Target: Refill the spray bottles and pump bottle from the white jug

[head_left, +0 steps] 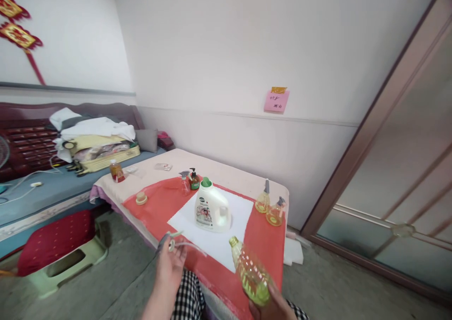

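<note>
My left hand [168, 266] is closed around a spray trigger head [169, 243], whose thin clear tube reaches right over the table edge. In my right hand [270, 303] is a clear yellow-green bottle [251, 273], its uncapped neck tilted up and to the left. Bottle and spray head are apart. Beyond both hands, a large white jug [213, 211] with a green cap and a printed label stands upright on a white sheet [226, 251].
Two yellowish spray bottles [263, 201] stand at the right. Behind the jug are a pink spray bottle [184, 185] and a dark pump bottle [194, 181]. A beige round object [141, 198] and an amber bottle [116, 171] sit left. A red-topped stool [58, 244] is beside the table.
</note>
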The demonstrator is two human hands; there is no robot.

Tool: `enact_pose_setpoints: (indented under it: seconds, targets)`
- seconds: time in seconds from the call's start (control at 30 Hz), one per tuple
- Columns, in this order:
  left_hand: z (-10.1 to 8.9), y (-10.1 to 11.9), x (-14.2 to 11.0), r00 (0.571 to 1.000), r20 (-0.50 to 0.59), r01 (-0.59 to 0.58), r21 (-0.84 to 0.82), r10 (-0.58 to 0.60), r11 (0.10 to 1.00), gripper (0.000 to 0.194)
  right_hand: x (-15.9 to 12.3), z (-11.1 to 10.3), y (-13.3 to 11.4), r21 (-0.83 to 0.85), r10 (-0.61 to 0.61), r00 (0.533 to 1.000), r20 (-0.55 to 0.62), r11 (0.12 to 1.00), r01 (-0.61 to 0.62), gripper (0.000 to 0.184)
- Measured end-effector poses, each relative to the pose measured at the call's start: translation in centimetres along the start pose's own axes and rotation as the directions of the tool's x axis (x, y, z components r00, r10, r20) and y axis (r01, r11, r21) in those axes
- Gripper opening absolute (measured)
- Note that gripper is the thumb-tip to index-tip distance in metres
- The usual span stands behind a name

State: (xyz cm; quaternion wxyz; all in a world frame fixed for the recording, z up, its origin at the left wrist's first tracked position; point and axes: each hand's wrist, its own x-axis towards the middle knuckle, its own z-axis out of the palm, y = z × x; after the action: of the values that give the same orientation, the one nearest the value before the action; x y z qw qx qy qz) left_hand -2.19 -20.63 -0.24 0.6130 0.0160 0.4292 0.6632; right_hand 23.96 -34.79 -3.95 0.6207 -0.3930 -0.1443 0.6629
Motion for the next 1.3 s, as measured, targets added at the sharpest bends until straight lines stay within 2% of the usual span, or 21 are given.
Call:
enact_pose_setpoints:
  seconds: [0.1, 0.17, 0.23, 0.33, 0.47, 0.63, 0.83, 1.03, 1.3]
  targets:
    - [-1.4, -2.2, 0.9, 0.999, 0.005, 0.033, 0.037, -0.033, 0.999, 0.007, 2.0, 3.0, -3.3, 0.006, -0.055, 0.998, -0.014, 0.998, 0.055, 0.063]
    - [-2.1, -3.2, 1.4, 1.0, 0.001, 0.022, 0.057, -0.022, 0.998, 0.006, 3.8, 5.5, -5.8, -0.12, -0.152, 0.988, 0.031, 0.981, 0.155, 0.056]
    - [-2.7, -3.8, 2.0, 1.0, 0.016, 0.005, 0.072, -0.006, 0.997, 0.004, 5.8, 7.9, -8.4, -0.17, -0.182, 0.982, 0.055, 0.967, 0.188, 0.049]
    - [-3.7, -4.4, 2.8, 0.997, 0.074, -0.014, 0.07, 0.009, 0.997, 0.012, 9.0, 10.9, -11.5, -0.257, -0.214, 0.976, 0.049, 0.941, 0.22, 0.05]
    - [-4.7, -4.9, 3.5, 0.99, 0.136, -0.052, 0.043, 0.046, 0.998, 0.024, 12.2, 14.0, -14.1, -0.407, -0.261, 0.963, 0.071, 0.874, 0.266, 0.052]
    - [-4.7, -4.9, 3.2, 0.986, 0.157, -0.063, 0.017, 0.059, 0.998, 0.031, 14.2, 16.7, -15.8, -0.612, -0.293, 0.949, 0.12, 0.731, 0.303, 0.059]
    - [-4.3, -4.7, 2.6, 0.989, 0.142, -0.049, -0.002, 0.049, 0.999, 0.034, 14.8, 18.8, -17.1, -0.793, -0.371, 0.905, 0.209, 0.476, 0.379, 0.062]
    - [-4.2, -4.4, 2.2, 0.988, 0.145, -0.059, 0.0, 0.059, 0.998, 0.035, 15.3, 21.8, -19.2, -0.872, -0.437, 0.849, 0.295, 0.241, 0.427, 0.068]
    - [-4.3, -4.4, 2.3, 0.99, 0.136, -0.048, 0.003, 0.047, 0.999, 0.036, 15.2, 25.5, -20.0, -0.902, -0.4, 0.836, 0.375, 0.052, 0.429, 0.068]
